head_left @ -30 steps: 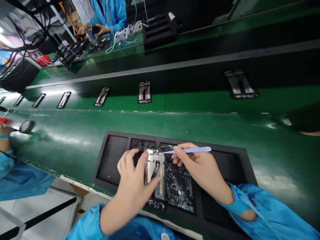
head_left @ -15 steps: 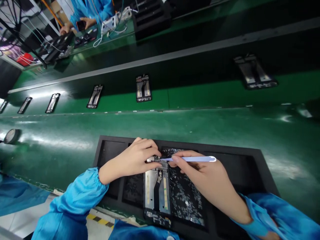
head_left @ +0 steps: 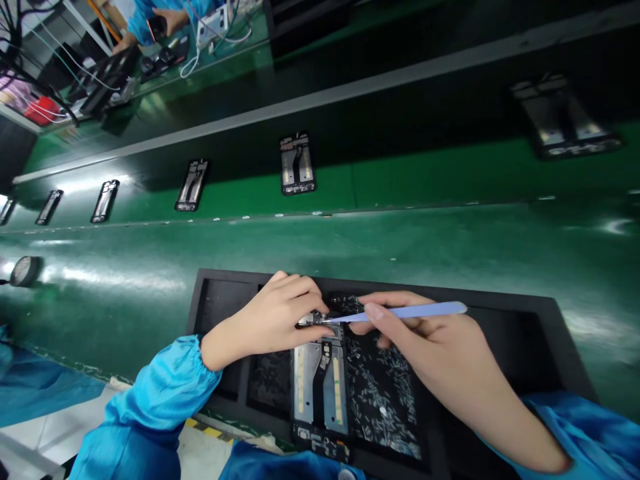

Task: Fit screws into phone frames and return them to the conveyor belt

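A phone frame (head_left: 320, 387) lies lengthwise across a black foam tray (head_left: 220, 307) on the green bench. My left hand (head_left: 277, 320) is closed, its fingertips pinching at the frame's top end. My right hand (head_left: 440, 347) grips pale blue tweezers (head_left: 400, 312) whose tip touches the same top end, right beside the left fingertips. Under the right hand, a tray compartment holds several tiny silvery parts (head_left: 380, 393).
Several more phone frames (head_left: 297, 163) lie in a row on the green conveyor belt behind the tray, another at the far right (head_left: 565, 120). A round dark object (head_left: 23, 270) sits at the left edge. Another person's hands (head_left: 167, 20) work at the far bench.
My left hand went from gripping the frame's body to pinching its top end. The tweezers stayed at that end, and the view shifted slightly.
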Demonstrator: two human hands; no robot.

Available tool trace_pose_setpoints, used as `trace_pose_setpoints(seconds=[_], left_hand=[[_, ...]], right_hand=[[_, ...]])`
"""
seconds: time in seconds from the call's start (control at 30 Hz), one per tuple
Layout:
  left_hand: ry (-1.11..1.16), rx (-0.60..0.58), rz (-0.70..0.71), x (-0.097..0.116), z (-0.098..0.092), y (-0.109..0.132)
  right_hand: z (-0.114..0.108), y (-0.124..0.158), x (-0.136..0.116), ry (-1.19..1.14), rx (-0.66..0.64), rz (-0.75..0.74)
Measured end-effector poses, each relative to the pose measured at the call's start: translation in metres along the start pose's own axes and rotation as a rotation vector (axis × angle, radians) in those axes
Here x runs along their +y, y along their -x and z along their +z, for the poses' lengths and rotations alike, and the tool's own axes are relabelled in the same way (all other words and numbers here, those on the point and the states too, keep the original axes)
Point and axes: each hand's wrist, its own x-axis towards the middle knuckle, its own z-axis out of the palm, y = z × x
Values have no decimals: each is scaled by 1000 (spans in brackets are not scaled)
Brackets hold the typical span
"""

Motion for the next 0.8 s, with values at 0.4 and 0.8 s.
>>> trace_pose_setpoints(seconds=[0.4, 0.8], left_hand=[[74, 48, 38, -1, -2, -4], [22, 99, 51, -3, 7, -11]], right_hand=[[-37, 40, 19, 302, 108, -214], [-32, 28, 23, 306, 121, -23]])
